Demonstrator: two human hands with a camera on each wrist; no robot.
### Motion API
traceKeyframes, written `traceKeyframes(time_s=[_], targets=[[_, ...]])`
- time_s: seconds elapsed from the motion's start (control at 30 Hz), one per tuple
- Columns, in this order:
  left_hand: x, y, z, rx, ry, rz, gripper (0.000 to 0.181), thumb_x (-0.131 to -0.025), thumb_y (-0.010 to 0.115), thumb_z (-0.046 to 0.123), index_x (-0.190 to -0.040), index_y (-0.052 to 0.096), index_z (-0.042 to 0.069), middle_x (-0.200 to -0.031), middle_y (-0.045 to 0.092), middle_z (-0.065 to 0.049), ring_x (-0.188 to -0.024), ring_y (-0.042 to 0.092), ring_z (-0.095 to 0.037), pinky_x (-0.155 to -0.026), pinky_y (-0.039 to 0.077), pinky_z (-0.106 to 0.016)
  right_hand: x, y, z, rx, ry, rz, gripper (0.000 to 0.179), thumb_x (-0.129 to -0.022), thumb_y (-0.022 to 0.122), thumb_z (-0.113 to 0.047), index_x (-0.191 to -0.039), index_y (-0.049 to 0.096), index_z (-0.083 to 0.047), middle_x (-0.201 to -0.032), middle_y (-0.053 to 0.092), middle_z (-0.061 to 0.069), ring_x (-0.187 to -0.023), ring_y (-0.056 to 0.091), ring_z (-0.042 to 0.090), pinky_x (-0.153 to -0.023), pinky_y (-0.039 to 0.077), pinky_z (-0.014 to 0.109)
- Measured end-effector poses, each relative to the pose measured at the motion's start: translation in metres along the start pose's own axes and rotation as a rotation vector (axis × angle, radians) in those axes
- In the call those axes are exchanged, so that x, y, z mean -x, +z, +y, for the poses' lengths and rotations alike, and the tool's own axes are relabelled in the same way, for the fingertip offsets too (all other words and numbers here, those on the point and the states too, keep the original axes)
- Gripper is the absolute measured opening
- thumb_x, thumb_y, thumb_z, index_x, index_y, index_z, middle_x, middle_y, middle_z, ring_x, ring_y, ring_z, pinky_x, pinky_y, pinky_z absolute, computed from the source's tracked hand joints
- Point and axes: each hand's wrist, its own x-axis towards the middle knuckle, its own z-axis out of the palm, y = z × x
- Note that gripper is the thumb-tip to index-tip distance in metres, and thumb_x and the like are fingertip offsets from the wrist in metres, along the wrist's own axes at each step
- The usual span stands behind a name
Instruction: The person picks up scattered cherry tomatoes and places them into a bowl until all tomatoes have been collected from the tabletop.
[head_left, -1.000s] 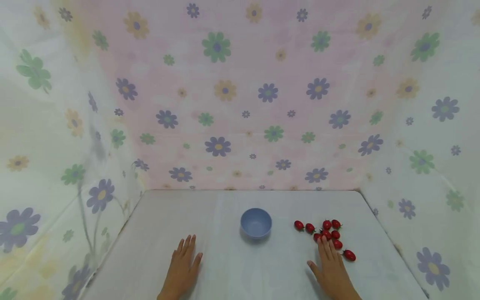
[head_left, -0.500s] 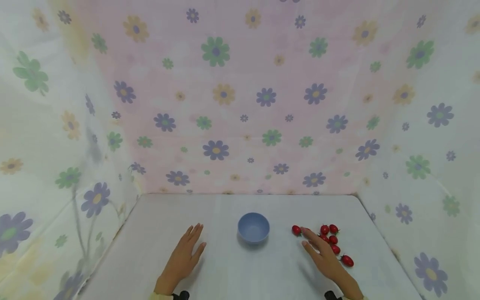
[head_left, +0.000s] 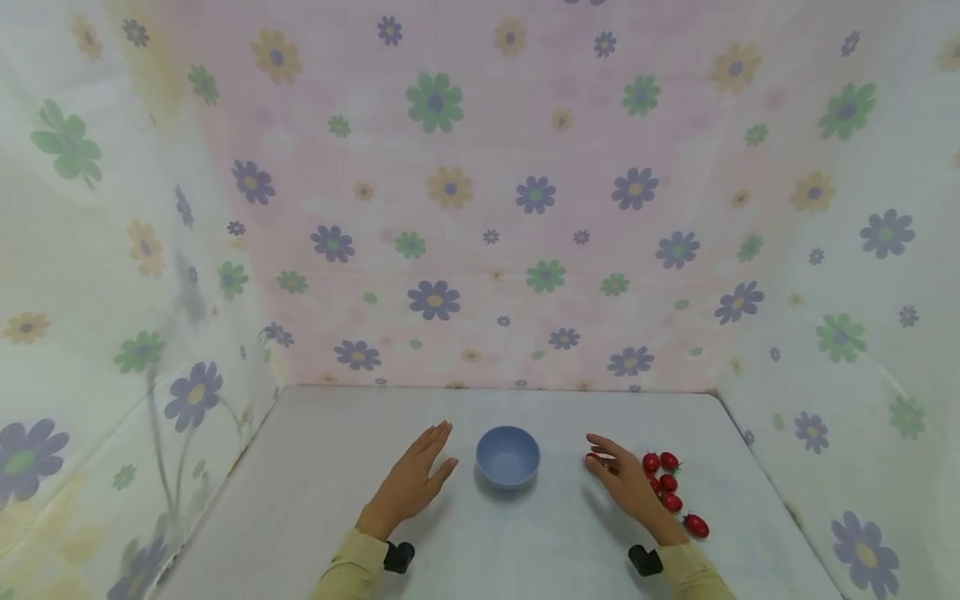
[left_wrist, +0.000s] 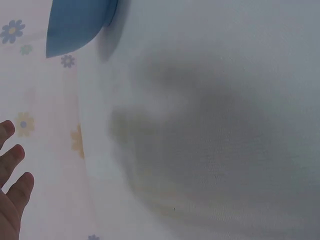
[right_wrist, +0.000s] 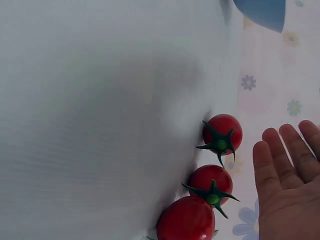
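Note:
A small blue bowl (head_left: 507, 457) stands upright on the white table between my two hands. My left hand (head_left: 405, 487) is held just left of it, fingers straight, thumb apart, touching nothing. My right hand (head_left: 626, 485) hovers right of the bowl with its fingers stretched out; its palm (right_wrist: 292, 207) shows bare in the right wrist view. One red cherry tomato (head_left: 591, 459) peeks out between thumb and fingers, partly hidden; contact with it is hard to tell. Several more cherry tomatoes (head_left: 670, 502) lie in a loose group right of this hand. Three tomatoes (right_wrist: 222, 135) with green calyxes appear in the right wrist view.
A white cloth covers the table (head_left: 360, 417). Flower-printed fabric (head_left: 480, 250) walls in the back and both sides. A black wrist camera (head_left: 645, 560) sits on the right wrist, another camera (head_left: 399, 557) on the left.
My left hand has moved right, toward the bowl. My right hand has lifted off the tomato group and shifted left to the nearest tomatoes. Both sleeves have come into view.

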Motion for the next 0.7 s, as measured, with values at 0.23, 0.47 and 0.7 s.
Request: traceKeyframes(time_s=[0.23,0.47,0.7], targets=[[-0.012,0.011,0.001,0.042,0.029,-0.065,0.074,-0.104,0.051,0.052,-0.160,0.031,0.009,-0.165,0.034,-0.010,-0.152,0.031,-0.035,-0.121,0.031,-0.054,-0.010,0.003,0.014,0.060,0.040,-0.011,0.042,-0.097,0.068,-0.007,-0.137,0.059,0.004,-0.132,0.064,0.024,-0.118,0.063,0.042,-0.094,0.058,0.048],[-0.021,0.015,0.005,-0.120,0.085,-0.101,0.069,-0.106,0.050,0.048,-0.158,0.036,0.006,-0.163,0.037,-0.010,-0.151,0.032,-0.037,-0.121,0.032,-0.053,-0.015,0.007,0.020,0.122,0.075,-0.043,0.045,-0.095,0.071,-0.006,-0.137,0.059,0.003,-0.131,0.064,0.023,-0.118,0.062,0.038,-0.098,0.055,0.051],[-0.029,0.017,0.011,-0.211,0.128,-0.124,0.068,-0.105,0.047,0.051,-0.158,0.037,0.009,-0.163,0.038,-0.009,-0.152,0.031,-0.034,-0.123,0.030,-0.053,-0.019,0.011,0.021,0.155,0.136,-0.091,0.048,-0.090,0.075,-0.001,-0.135,0.060,0.003,-0.131,0.063,0.021,-0.123,0.059,0.038,-0.104,0.051,0.055]])
